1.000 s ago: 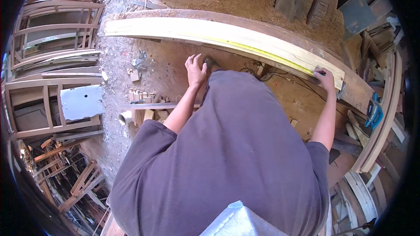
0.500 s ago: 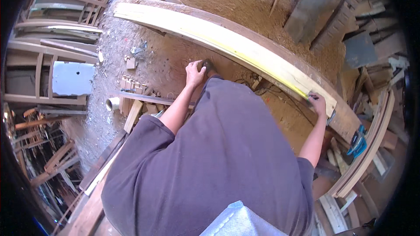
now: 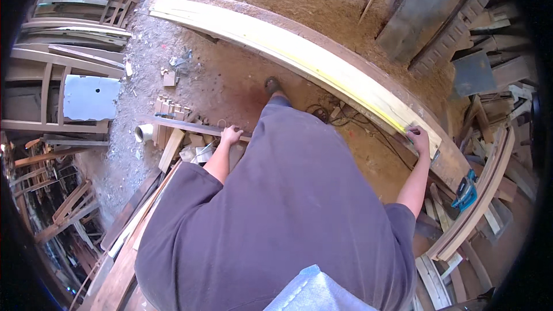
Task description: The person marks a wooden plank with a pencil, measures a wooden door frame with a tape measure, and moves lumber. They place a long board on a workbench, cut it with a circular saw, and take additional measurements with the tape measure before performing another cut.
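Note:
A long pale plank lies slantwise across the far side, on top of a wider brown board. Along the plank runs the yellow blade of a tape measure. At its right end my right hand is closed on the tape measure, resting at the plank's near edge. My left hand is at the edge of a low bench to the left, its fingers bent together. What they hold, if anything, is too small to make out.
A teal and black power tool sits by the brown board's right end. Cables trail on the floor below the plank. Wooden frames stand at the left, wood blocks lie near the bench, and stacked lumber fills the right.
My left hand has moved back and left, from above the floor near my foot to the bench edge. My right hand stays on the tape measure at the plank.

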A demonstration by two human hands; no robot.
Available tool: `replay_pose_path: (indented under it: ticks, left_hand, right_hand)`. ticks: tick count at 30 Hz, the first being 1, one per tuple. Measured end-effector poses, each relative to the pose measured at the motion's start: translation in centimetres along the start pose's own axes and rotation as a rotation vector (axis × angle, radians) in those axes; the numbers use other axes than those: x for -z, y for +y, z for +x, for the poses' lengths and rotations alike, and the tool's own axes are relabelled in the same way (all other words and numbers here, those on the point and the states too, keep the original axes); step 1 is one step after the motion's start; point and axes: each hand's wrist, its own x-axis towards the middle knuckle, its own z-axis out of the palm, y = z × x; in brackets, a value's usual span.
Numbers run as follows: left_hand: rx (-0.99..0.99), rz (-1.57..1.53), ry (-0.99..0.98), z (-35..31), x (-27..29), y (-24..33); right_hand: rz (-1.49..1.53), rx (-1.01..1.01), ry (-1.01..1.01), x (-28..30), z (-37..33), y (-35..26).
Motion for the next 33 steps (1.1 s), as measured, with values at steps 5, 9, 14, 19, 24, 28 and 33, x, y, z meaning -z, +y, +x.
replay_pose_path:
  ticks: [5, 9, 14, 19, 24, 28, 33]
  left_hand:
    - [-0.013, -0.069, -0.021, 0.5, -2.3, -0.2]
    - [-0.127, -0.151, 0.014, 2.0, -2.5, 3.9]
    - [-0.291, -0.318, -0.027, 4.4, 0.9, 4.3]
    - [-0.277, -0.014, 0.109, 5.7, 1.1, 2.2]
    - [-0.237, 0.150, 0.056, 6.6, 1.9, 0.1]
    - [-0.192, 0.217, 0.019, 5.8, 3.7, -2.0]
    - [-0.270, 0.258, 0.024, 5.7, 7.1, -1.0]
  right_hand:
    - [-0.046, 0.005, 0.039, 0.3, 0.5, 1.0]
    - [-0.113, -0.007, 0.072, 1.3, -0.2, 3.0]
    - [-0.139, -0.061, 0.094, 0.4, 0.9, 2.0]
    - [-0.088, -0.133, 0.192, 6.4, -2.1, 7.1]
    - [-0.063, -0.307, 0.418, 11.0, -3.7, 13.2]
    - [-0.147, -0.344, 0.676, 10.8, -2.9, 14.2]
    - [-0.139, -0.364, 0.771, 8.5, -3.1, 16.4]
